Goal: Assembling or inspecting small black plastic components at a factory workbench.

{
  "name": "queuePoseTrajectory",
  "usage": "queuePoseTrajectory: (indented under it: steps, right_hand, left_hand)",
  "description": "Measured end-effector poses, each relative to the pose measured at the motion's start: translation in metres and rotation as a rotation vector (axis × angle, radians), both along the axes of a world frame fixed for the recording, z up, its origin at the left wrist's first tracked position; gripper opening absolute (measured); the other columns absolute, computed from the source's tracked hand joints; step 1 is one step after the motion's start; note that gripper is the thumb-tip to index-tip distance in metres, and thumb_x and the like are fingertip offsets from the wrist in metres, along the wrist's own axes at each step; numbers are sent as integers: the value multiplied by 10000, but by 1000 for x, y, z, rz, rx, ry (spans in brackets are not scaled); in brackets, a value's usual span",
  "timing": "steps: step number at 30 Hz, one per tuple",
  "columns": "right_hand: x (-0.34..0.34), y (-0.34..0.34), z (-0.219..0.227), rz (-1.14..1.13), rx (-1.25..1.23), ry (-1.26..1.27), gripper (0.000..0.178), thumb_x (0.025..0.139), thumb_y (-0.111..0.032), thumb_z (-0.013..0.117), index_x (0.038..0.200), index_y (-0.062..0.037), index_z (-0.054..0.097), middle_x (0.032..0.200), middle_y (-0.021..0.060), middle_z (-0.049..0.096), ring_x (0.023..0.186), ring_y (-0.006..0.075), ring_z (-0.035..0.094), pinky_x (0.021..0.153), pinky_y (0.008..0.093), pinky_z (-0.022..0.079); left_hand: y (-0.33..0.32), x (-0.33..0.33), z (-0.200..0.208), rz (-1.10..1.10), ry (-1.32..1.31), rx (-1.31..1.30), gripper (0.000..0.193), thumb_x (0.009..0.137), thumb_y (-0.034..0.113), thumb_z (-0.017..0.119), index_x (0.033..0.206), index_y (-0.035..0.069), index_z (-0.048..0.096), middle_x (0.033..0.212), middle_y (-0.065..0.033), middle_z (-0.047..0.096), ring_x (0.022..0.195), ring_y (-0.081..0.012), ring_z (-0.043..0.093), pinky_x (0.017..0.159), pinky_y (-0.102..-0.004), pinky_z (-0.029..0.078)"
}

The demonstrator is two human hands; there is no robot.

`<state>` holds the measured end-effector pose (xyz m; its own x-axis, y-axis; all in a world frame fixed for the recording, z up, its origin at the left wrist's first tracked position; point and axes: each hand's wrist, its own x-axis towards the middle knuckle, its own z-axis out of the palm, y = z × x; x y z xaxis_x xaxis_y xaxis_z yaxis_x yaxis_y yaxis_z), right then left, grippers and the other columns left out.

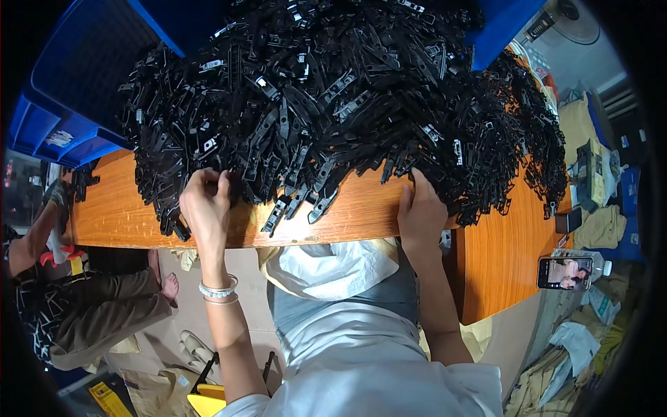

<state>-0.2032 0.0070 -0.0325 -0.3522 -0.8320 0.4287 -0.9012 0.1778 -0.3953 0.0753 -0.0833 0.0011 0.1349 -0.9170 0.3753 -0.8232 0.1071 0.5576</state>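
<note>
A large heap of slim black plastic clip-like parts [306, 104] covers most of the wooden table [347, 215]. At the heap's near left edge, my left hand [205, 205] is closed, thumb and fingers drawn together; dark parts around the fingertips hide what they hold. White bracelets circle that wrist. My right hand [424, 215] rests at the near edge of the heap, right of the middle, its thumb apart from its stretched forefinger. The forefinger's tip touches or nearly touches black parts. Between my hands, several loose clips [278, 214] stick out toward the table's front edge.
Blue plastic crates [76, 76] stand behind and left of the heap. An open pale sack [333, 267] hangs at my lap below the table edge. To the right are a phone [566, 273] and a fan [573, 21]. Another person's arm [35, 233] shows at left.
</note>
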Motion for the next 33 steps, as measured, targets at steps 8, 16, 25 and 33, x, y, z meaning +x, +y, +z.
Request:
queuePoseTrajectory:
  steps: [8, 16, 25, 33]
  right_hand:
    - [14, 15, 0, 378, -42, -126, 91, 809, -30, 557, 900, -31, 562, 739, 127, 561, 594, 259, 574, 518, 316, 449]
    - [23, 16, 2, 199, -108, -302, 127, 763, -41, 621, 868, -30, 553, 802, 98, 533, 585, 223, 555, 519, 295, 436]
    - [28, 24, 13, 381, -152, -339, 131, 699, 26, 642, 819, -10, 603, 892, 92, 528, 731, 196, 551, 591, 277, 446]
    - [24, 34, 38, 663, -125, -560, 191, 656, 37, 621, 807, -63, 682, 976, 77, 558, 822, 189, 520, 671, 261, 431]
  left_hand:
    - [42, -47, 0, -202, 516, -140, 353, 767, -4, 631, 1088, 9, 484, 853, -38, 551, 627, -36, 455, 556, -155, 383]
    - [76, -74, -16, -573, 1133, 445, 346, 814, -26, 560, 1144, 0, 459, 953, -90, 619, 691, -78, 571, 552, -176, 438]
    - [81, -77, -32, -709, 1390, 555, 354, 797, -44, 565, 1131, 10, 460, 997, -106, 587, 844, -125, 556, 613, -222, 463]
    - [85, -79, -18, -633, 1780, 842, 335, 866, 55, 485, 1177, -65, 453, 967, -141, 592, 657, -163, 588, 483, -237, 472]
